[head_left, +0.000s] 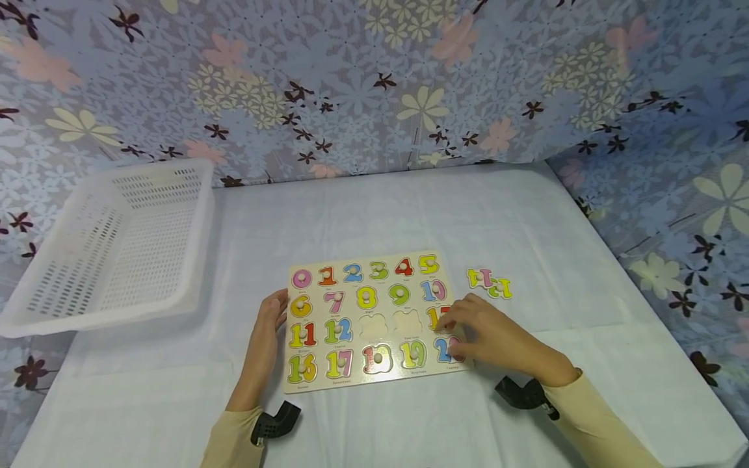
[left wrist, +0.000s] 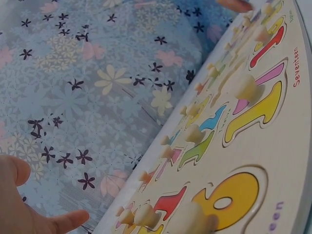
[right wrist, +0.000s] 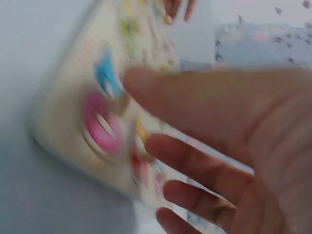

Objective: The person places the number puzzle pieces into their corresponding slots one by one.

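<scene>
A wooden number puzzle board (head_left: 351, 383) lies on the table with knobbed number pieces in it; two recesses in its third row hold no piece. At its left edge rests my left hand (head_left: 270, 320), fingers loosely extended, seen also in the left wrist view at the lower left. My right hand (head_left: 491, 331) hovers over the board's right side, its fingers spread near the 15 piece (head_left: 433, 317) and the 20 piece (head_left: 442, 351), partly covering both. The blurred right wrist view shows nothing held. Two loose number pieces (head_left: 481, 278) lie together, overlapping, right of the board.
A white plastic basket (head_left: 201, 240) stands at the table's left. White cloth (head_left: 363, 214) covers the table, and a flowered fabric (head_left: 351, 84) hangs behind it and along the right side. Black wrist cameras (head_left: 276, 421) are strapped on both sleeves.
</scene>
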Demonstrator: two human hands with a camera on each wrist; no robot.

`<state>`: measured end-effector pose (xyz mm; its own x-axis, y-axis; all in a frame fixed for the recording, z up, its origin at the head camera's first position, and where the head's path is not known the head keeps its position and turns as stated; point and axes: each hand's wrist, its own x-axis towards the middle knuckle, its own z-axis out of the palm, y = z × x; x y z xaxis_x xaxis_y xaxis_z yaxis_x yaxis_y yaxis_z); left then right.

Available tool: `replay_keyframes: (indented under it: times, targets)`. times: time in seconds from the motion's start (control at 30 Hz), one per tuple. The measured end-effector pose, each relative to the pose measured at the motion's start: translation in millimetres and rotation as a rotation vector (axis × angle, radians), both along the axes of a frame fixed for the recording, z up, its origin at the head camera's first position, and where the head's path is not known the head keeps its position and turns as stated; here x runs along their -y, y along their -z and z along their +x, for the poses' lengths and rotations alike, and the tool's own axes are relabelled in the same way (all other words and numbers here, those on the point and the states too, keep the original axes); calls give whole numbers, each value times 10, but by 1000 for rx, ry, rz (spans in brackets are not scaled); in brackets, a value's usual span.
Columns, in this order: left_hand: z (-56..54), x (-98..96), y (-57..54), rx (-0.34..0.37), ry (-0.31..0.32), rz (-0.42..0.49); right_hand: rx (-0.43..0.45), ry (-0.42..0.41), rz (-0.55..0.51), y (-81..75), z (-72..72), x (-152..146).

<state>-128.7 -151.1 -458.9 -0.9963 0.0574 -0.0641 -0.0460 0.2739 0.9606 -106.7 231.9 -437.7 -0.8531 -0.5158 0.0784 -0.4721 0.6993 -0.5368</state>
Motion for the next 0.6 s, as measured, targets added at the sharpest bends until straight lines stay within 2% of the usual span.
replay_keyframes:
  times: [0.13,0.2,0.27,0.43,0.5,0.6]
  targets:
    - [5,-3,-13,10,-2,-8,-85,139,-58,-31,-243,-325]
    - [8,-1,-17,17,-4,-12,-85,213,-39,-50,-370,-512]
    - [14,1,-19,24,-7,-18,-36,260,-1,-70,-473,-673]
    - [18,-6,-19,23,0,-8,118,290,110,-56,-577,-866]
    - [17,-9,-20,18,2,-2,128,284,121,-28,-572,-867]
    - [18,-14,-23,12,3,3,85,246,109,-8,-546,-843]
